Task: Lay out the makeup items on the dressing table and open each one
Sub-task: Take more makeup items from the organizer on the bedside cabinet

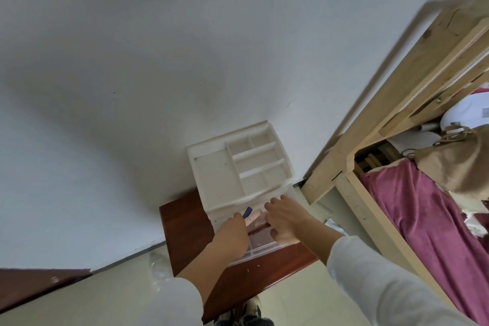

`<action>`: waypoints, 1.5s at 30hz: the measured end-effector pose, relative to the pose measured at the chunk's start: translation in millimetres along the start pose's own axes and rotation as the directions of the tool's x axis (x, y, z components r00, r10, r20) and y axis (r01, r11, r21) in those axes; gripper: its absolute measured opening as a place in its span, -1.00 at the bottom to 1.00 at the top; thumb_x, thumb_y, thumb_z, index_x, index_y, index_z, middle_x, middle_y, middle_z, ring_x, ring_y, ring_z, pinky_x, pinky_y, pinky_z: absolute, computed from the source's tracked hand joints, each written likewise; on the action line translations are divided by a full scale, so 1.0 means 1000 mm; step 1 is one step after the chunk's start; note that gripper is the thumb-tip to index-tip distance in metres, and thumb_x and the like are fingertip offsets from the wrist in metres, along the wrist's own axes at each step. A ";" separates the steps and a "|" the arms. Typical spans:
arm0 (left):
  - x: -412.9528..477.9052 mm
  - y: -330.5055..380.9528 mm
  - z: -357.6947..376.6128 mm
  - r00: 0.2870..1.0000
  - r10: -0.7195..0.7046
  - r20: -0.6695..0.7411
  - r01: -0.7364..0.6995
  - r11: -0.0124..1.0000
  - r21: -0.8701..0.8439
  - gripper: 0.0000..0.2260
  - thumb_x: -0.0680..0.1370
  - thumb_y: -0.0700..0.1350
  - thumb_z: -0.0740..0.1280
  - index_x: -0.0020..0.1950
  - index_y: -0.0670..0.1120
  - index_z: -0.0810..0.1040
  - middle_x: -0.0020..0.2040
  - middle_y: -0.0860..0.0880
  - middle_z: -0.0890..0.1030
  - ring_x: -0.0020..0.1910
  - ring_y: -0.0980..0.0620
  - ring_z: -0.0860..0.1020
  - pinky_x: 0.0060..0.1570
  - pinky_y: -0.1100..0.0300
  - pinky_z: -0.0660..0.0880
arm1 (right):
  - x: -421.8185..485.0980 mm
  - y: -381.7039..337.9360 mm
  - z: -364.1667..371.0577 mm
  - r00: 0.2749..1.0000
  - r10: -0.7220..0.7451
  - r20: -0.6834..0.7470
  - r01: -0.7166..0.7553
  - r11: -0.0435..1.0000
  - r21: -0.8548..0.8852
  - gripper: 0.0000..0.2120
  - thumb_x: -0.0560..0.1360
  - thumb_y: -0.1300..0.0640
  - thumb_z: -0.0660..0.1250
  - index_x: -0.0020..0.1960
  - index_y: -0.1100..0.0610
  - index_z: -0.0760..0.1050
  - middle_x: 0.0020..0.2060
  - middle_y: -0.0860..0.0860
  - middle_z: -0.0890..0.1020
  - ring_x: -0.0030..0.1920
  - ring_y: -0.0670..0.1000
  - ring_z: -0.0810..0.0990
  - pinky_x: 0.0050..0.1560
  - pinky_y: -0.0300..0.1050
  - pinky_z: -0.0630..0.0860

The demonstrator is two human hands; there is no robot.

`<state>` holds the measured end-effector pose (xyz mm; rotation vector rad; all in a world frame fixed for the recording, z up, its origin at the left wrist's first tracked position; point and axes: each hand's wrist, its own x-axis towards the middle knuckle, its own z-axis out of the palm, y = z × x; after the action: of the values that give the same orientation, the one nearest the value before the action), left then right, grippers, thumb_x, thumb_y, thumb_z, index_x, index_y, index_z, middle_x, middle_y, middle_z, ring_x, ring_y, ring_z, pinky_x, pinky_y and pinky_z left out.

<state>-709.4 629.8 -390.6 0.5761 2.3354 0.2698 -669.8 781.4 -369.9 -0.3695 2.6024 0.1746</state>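
Note:
A white plastic organiser (211,174) stands on the reddish-brown dressing table (185,233) against the wall. The compartments of its top tray hold nothing. Its clear drawer (264,245) is pulled out toward me. My left hand (232,230) reaches into the drawer and grips a beige tube (252,217) with a dark blue end (247,212). My right hand (287,219) is in the drawer beside it, fingers bent downward. What lies under them is hidden.
A pale wooden bed frame (370,140) rises at the right, with a purple blanket (423,219) and a tan bag (455,164) hanging from it. A clear plastic bottle (157,267) lies on the floor left of the table. My shoes show under the table's front edge.

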 end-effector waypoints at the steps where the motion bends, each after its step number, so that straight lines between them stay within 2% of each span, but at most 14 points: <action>1: -0.004 0.000 -0.002 1.000 0.011 0.008 -0.011 0.999 -0.048 -0.71 0.61 -0.23 0.14 0.33 -0.19 0.29 0.18 -0.18 0.55 0.07 -0.12 0.57 -0.12 0.16 0.41 | -0.006 0.000 -0.004 1.000 0.027 0.005 -0.027 0.999 0.046 -0.70 0.54 0.01 0.16 0.04 0.18 0.56 -0.15 0.08 0.49 -0.14 0.05 0.41 -0.09 -0.06 0.33; 5: -0.023 -0.007 -0.008 0.998 0.064 -0.027 -0.068 0.979 -0.192 -0.74 0.65 -0.01 0.07 0.15 -0.19 0.37 0.00 -0.12 0.54 -0.09 -0.05 0.53 -0.17 0.18 0.32 | -0.038 0.000 -0.007 0.970 0.228 0.087 -0.244 0.913 0.328 -0.65 0.56 -0.03 0.09 -0.13 0.15 0.55 -0.26 0.01 0.54 -0.29 0.00 0.53 -0.18 -0.07 0.57; 7: -0.035 -0.012 -0.007 0.993 0.099 -0.059 -0.112 0.953 -0.281 -0.77 0.65 0.03 0.07 0.02 -0.12 0.36 -0.18 0.00 0.48 -0.26 0.08 0.46 -0.20 0.17 0.34 | -0.057 -0.002 -0.001 0.936 0.326 0.135 -0.349 0.799 0.489 -0.63 0.58 -0.06 0.07 -0.09 0.14 0.55 -0.30 0.00 0.54 -0.34 -0.02 0.51 -0.18 -0.09 0.57; 9: -0.047 -0.015 -0.003 0.991 0.117 -0.059 -0.131 0.911 -0.392 -0.79 0.64 0.04 0.10 0.01 -0.09 0.38 -0.27 0.05 0.47 -0.35 0.12 0.45 -0.24 0.15 0.42 | -0.075 -0.008 0.010 0.900 0.400 0.172 -0.410 0.644 0.645 -0.66 0.59 -0.04 0.07 -0.03 0.13 0.54 -0.29 0.01 0.55 -0.34 -0.04 0.50 -0.20 -0.13 0.55; 13: -0.066 -0.015 0.009 0.987 0.157 0.021 -0.130 0.878 -0.460 -0.78 0.63 0.04 0.13 0.12 -0.08 0.43 -0.20 0.00 0.58 -0.28 0.06 0.57 -0.10 0.10 0.56 | -0.092 -0.031 0.031 0.852 0.472 0.225 -0.396 0.300 0.868 -0.76 0.61 0.08 0.10 -0.14 0.10 0.47 -0.32 -0.01 0.49 -0.35 -0.06 0.42 -0.31 -0.20 0.35; 16: -0.068 -0.012 0.012 0.987 0.157 0.013 -0.142 0.919 -0.368 -0.76 0.62 0.06 0.13 0.07 -0.09 0.44 -0.10 -0.07 0.61 -0.20 0.00 0.57 -0.06 0.04 0.54 | -0.086 -0.040 0.041 0.819 0.528 0.224 -0.378 0.204 0.903 -0.75 0.61 0.09 0.10 -0.18 0.12 0.43 -0.38 -0.01 0.42 -0.39 -0.07 0.36 -0.33 -0.19 0.30; 18: -0.068 -0.010 0.010 0.986 0.165 -0.011 -0.160 0.935 -0.315 -0.77 0.62 0.06 0.12 0.02 -0.08 0.41 -0.11 -0.06 0.58 -0.26 0.04 0.52 -0.17 0.08 0.48 | -0.078 -0.041 0.042 0.792 0.578 0.196 -0.360 0.184 0.915 -0.74 0.59 0.09 0.10 -0.20 0.15 0.43 -0.37 0.03 0.43 -0.38 -0.04 0.38 -0.29 -0.13 0.32; 20: -0.067 -0.008 0.005 0.982 0.181 -0.046 -0.187 0.953 -0.240 -0.76 0.63 0.06 0.11 0.06 -0.10 0.41 -0.10 -0.03 0.53 -0.23 0.04 0.50 -0.19 0.16 0.42 | -0.071 -0.038 0.035 0.781 0.603 0.162 -0.340 0.193 0.920 -0.73 0.60 0.06 0.09 -0.17 0.15 0.44 -0.34 0.05 0.47 -0.36 -0.03 0.43 -0.28 -0.16 0.35; 25: -0.053 -0.011 -0.012 0.977 0.174 -0.123 -0.190 0.973 -0.132 -0.81 0.64 0.04 0.09 -0.02 -0.07 0.32 -0.13 -0.05 0.49 -0.21 -0.01 0.44 -0.18 0.16 0.33 | -0.045 -0.023 0.008 0.812 0.574 0.103 -0.292 0.247 0.924 -0.79 0.58 0.06 0.08 -0.18 0.04 0.38 -0.39 -0.02 0.42 -0.43 -0.06 0.37 -0.34 -0.15 0.31; 28: -0.042 -0.013 -0.020 0.974 0.144 -0.172 -0.165 0.980 -0.114 -0.82 0.64 0.02 0.10 -0.04 -0.07 0.31 -0.11 -0.04 0.48 -0.18 -0.03 0.45 -0.16 0.16 0.34 | -0.032 -0.015 -0.003 0.821 0.564 0.092 -0.292 0.276 0.916 -0.83 0.55 0.09 0.08 -0.17 0.07 0.37 -0.36 -0.01 0.43 -0.41 -0.03 0.37 -0.31 -0.10 0.32; 32: -0.031 -0.014 -0.022 0.962 0.117 -0.248 -0.154 0.979 -0.136 -0.76 0.64 0.00 0.10 0.10 -0.15 0.41 0.04 -0.08 0.51 -0.11 0.00 0.44 -0.11 0.21 0.33 | -0.022 -0.010 -0.007 0.823 0.563 0.071 -0.307 0.335 0.891 -0.82 0.55 0.09 0.08 -0.04 0.13 0.43 -0.32 -0.02 0.47 -0.38 -0.03 0.41 -0.31 -0.13 0.35; 37: -0.027 -0.011 -0.016 0.952 0.138 -0.272 -0.175 0.978 -0.117 -0.76 0.64 0.00 0.10 0.09 -0.15 0.41 -0.07 0.00 0.41 -0.17 0.06 0.39 -0.16 0.26 0.30 | -0.026 -0.008 -0.001 0.823 0.566 0.049 -0.309 0.374 0.875 -0.83 0.58 0.09 0.08 -0.11 0.11 0.39 -0.33 -0.01 0.46 -0.40 -0.03 0.40 -0.33 -0.10 0.36; 42: -0.028 -0.005 -0.010 0.941 0.221 -0.258 -0.242 0.969 -0.053 -0.76 0.64 0.01 0.08 0.08 -0.13 0.42 -0.09 -0.01 0.49 -0.19 0.09 0.44 -0.17 0.26 0.36 | -0.058 -0.021 0.025 0.721 0.688 0.083 -0.394 0.307 0.866 -0.80 0.62 0.04 0.05 -0.01 0.06 0.42 -0.31 -0.04 0.49 -0.36 -0.09 0.44 -0.25 -0.10 0.47; 45: -0.027 0.004 -0.005 0.922 0.325 -0.210 -0.323 0.945 0.045 -0.74 0.65 0.02 0.06 0.10 -0.12 0.41 -0.11 0.00 0.52 -0.13 0.04 0.54 -0.16 0.26 0.37 | -0.091 -0.037 0.037 0.624 0.770 0.134 -0.527 0.288 0.800 -0.77 0.64 0.09 -0.01 -0.05 0.08 0.39 -0.32 -0.09 0.41 -0.36 -0.14 0.36 -0.35 -0.25 0.31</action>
<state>-693.8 620.6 -369.1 0.9845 2.4402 0.4959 -566.2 773.6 -358.6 1.1391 2.5897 -0.8285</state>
